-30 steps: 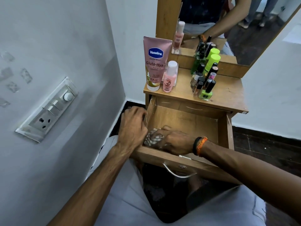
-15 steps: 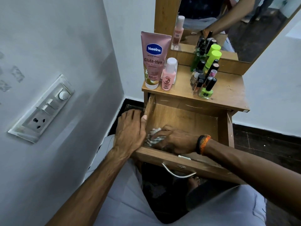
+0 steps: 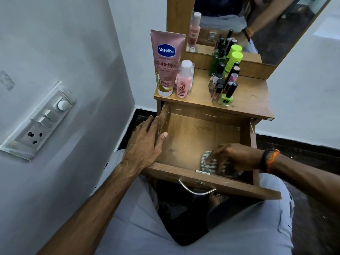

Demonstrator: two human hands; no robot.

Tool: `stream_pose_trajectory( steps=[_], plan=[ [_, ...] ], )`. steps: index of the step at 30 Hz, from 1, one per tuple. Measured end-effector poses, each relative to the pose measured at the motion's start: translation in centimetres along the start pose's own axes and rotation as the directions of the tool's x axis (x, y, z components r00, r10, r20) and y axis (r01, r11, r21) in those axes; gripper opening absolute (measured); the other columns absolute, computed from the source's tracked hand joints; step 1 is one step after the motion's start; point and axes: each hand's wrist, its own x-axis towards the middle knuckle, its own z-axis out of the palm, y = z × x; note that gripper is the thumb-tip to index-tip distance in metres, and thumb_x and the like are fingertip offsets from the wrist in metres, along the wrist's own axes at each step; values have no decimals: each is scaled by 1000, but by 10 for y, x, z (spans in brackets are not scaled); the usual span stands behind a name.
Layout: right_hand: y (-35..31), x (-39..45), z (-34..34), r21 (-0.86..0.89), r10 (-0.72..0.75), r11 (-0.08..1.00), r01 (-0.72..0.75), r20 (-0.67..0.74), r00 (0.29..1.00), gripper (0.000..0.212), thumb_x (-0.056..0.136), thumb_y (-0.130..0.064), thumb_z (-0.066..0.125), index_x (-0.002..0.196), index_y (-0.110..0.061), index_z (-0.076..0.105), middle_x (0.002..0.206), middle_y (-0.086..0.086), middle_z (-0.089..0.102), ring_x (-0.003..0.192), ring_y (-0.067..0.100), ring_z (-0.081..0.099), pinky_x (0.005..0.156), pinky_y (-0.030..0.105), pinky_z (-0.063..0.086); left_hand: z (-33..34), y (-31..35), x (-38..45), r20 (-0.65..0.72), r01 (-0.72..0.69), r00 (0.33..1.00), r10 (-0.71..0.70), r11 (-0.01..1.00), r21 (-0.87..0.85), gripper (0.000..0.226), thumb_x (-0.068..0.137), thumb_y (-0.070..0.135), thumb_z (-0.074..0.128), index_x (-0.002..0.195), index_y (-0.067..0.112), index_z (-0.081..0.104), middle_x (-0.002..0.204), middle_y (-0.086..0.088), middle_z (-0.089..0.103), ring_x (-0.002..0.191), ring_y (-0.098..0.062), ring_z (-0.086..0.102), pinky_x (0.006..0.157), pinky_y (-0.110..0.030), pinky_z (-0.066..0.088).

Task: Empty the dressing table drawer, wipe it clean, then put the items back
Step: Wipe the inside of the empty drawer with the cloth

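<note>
The wooden drawer of the dressing table is pulled out and holds only a cloth. My left hand rests flat on the drawer's left wall, fingers outside and thumb inside. My right hand presses a striped grey-and-white cloth onto the drawer floor near the front right corner, fingers curled over it. On the tabletop stand a pink Vaseline tube, a small pink bottle and several nail polish bottles.
A mirror rises behind the tabletop. A white wall with a switch and socket plate runs close on the left. The drawer's metal handle hangs over my lap. Dark floor lies to the right.
My right hand has swept the cloth from the drawer's front left corner across to the front right. My left hand has stayed on the left wall.
</note>
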Motion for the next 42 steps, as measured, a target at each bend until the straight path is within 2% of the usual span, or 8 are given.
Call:
stream_pose_trajectory(
  steps=[6,10,15,26,29,34,37,42],
  plan=[
    [-7,19,-3,-23,197,980,-198,-39,980,63,87,-23,72,143,-25,45,138,3,47,116,22,56,92,28,49,2,0,0,-30,6,1000,-5,1000,8,63,103,53,34,155,17,29,161,-8,31,146,-30,31,116,-49,30],
    [-30,36,-2,39,152,988,-151,-26,988,48,90,-17,69,134,-23,51,123,3,53,93,12,53,78,25,49,1,-1,-2,-51,-1,999,2,1000,4,60,103,50,36,151,14,35,157,-10,37,143,-31,36,114,-48,33],
    [-27,14,-4,-105,208,975,-194,137,969,46,88,-14,70,130,-25,54,124,1,56,107,20,58,85,30,53,-1,0,-5,-69,-9,998,8,1000,-20,54,104,45,41,147,13,40,151,-11,44,138,-32,42,111,-48,37],
    [-7,13,-19,-177,394,851,-494,-406,824,40,95,-20,62,132,-7,55,119,19,62,90,35,69,63,36,52,-5,5,-7,-66,2,998,-4,1000,-22,50,103,41,44,142,9,45,144,-14,50,131,-34,46,104,-47,42],
    [-12,14,-15,-33,499,849,-528,-280,820,44,94,-18,64,137,-15,53,130,12,56,103,29,66,70,25,47,-6,5,-7,-80,-4,997,2,1000,-26,49,102,40,44,140,9,47,141,-14,52,129,-34,48,102,-47,43],
    [-31,11,-41,-40,276,961,-273,149,949,42,90,-6,64,124,-30,67,127,-3,64,110,14,61,74,19,50,-6,7,-7,-94,-13,995,11,1000,-18,46,101,38,46,136,8,49,137,-16,54,124,-35,51,96,-47,46],
    [-41,9,-47,-183,261,963,-200,429,865,36,92,-6,57,115,-27,74,118,-6,69,106,12,62,71,16,49,-6,6,-9,-99,-31,995,29,999,-11,45,101,37,46,135,7,50,134,-17,56,123,-35,52,97,-46,47],
    [-46,9,-36,-371,371,909,-192,505,779,15,92,-18,66,102,-9,73,94,4,73,93,21,69,89,36,58,-7,6,-8,-91,-18,996,17,1000,-12,45,101,37,48,135,7,51,135,-17,56,124,-35,52,100,-46,46]
  ],
)
